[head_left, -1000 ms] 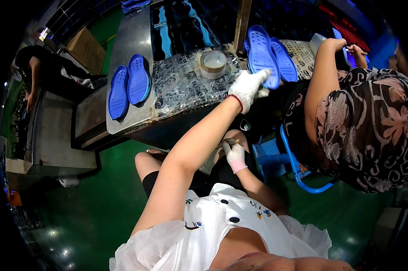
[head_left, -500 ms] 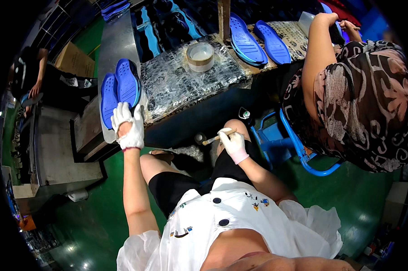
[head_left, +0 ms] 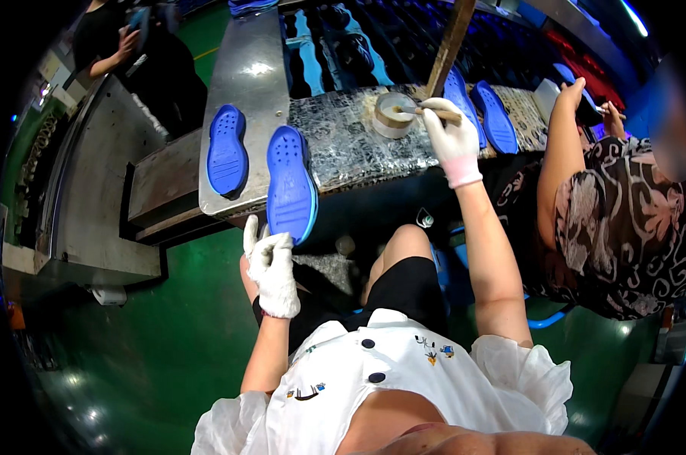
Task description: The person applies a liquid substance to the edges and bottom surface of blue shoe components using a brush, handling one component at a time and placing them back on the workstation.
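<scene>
Sole (head_left: pixel 291 182) shifted over table edge (head_left: pixel 253 198) — left hand (head_left: pixel 272 267) gripping.

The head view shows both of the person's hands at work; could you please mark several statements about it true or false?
1. The left hand holds a blue sole. True.
2. The right hand is empty. False: it holds a brush.
3. The brush's tip is at the opening of the round container. True.
4. The leftmost sole is held too. False: it lies on the metal surface, with no hand touching it.
5. Both hands wear white gloves. True.
</scene>
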The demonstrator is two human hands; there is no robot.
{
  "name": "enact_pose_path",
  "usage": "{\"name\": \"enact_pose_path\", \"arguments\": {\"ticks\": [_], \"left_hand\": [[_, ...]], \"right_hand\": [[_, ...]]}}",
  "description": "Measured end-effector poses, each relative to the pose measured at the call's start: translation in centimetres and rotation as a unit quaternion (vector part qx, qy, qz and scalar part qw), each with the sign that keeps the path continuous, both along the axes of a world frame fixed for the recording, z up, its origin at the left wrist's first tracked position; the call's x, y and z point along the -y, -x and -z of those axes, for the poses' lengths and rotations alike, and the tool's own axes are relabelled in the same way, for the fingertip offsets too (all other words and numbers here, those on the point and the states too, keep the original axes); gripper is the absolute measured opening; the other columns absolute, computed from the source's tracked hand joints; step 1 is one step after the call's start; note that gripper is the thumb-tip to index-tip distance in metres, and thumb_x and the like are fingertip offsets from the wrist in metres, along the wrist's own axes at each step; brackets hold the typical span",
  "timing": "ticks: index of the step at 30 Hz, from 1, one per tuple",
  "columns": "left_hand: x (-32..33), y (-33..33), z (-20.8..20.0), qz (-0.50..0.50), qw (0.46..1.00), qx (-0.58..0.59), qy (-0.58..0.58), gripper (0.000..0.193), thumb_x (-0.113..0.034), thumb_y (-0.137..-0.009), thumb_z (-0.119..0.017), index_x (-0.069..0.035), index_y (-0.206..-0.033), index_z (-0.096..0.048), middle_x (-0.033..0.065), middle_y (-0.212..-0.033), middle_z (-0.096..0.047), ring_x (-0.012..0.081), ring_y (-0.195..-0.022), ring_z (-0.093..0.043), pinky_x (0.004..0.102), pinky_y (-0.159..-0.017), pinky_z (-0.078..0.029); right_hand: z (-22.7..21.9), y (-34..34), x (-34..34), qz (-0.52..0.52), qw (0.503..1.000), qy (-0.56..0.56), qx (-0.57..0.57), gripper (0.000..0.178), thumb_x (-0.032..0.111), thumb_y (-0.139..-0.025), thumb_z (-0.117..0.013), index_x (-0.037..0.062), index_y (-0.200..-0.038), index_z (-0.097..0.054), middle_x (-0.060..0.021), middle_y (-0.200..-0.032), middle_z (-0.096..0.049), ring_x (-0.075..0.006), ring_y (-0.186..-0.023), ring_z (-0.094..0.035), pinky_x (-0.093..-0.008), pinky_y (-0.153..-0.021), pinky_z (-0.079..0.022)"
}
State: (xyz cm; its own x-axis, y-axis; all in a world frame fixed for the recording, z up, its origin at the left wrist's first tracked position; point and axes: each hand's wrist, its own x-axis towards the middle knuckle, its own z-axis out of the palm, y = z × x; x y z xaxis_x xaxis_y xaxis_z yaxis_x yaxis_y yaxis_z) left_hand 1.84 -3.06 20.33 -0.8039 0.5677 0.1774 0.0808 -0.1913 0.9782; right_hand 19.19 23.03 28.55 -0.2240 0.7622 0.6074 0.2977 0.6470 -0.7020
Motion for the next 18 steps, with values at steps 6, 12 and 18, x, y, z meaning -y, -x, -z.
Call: {"name": "enact_pose_path", "arguments": {"ticks": [6, 12, 18], "left_hand": [[0.2, 1.4, 0.5, -0.041, 0.957, 0.271, -0.092, 0.025, -0.013, -0.090, -0.056, -0.002, -0.112, -0.054, 0.0041, -0.098, -0.060, 0.0093, -0.082, -0.057, 0.0220, -0.068, -0.047], [-0.9, 3.5, 1.0, 0.067, 0.913, 0.395, -0.079, 0.027, -0.023, -0.089, -0.059, 0.000, -0.102, -0.060, 0.0066, -0.094, -0.065, 0.0140, -0.078, -0.064, 0.0261, -0.064, -0.053], [-3.3, 2.5, -1.3, 0.079, 0.928, 0.363, -0.037, 0.016, -0.017, -0.084, -0.064, -0.005, -0.093, -0.060, 0.0024, -0.087, -0.062, 0.0108, -0.071, -0.059, 0.0248, -0.064, -0.049]], "right_hand": [[-0.7, 2.2, -3.0, -0.023, 0.981, -0.016, 0.191, 0.018, 0.019, -0.078, -0.058, 0.0062, -0.088, -0.064, -0.0120, -0.077, -0.065, -0.0269, -0.075, -0.063, -0.0321, -0.067, -0.049], [-2.8, 1.1, -2.2, 0.010, 0.995, -0.048, 0.091, 0.014, 0.019, -0.075, -0.062, 0.0091, -0.083, -0.066, -0.0114, -0.078, -0.065, -0.0276, -0.074, -0.063, -0.0342, -0.066, -0.049], [-0.9, -0.7, -1.1, 0.103, 0.991, -0.082, 0.012, 0.014, 0.021, -0.080, -0.063, 0.0101, -0.087, -0.067, -0.0127, -0.075, -0.065, -0.0268, -0.071, -0.064, -0.0321, -0.064, -0.049]]}}
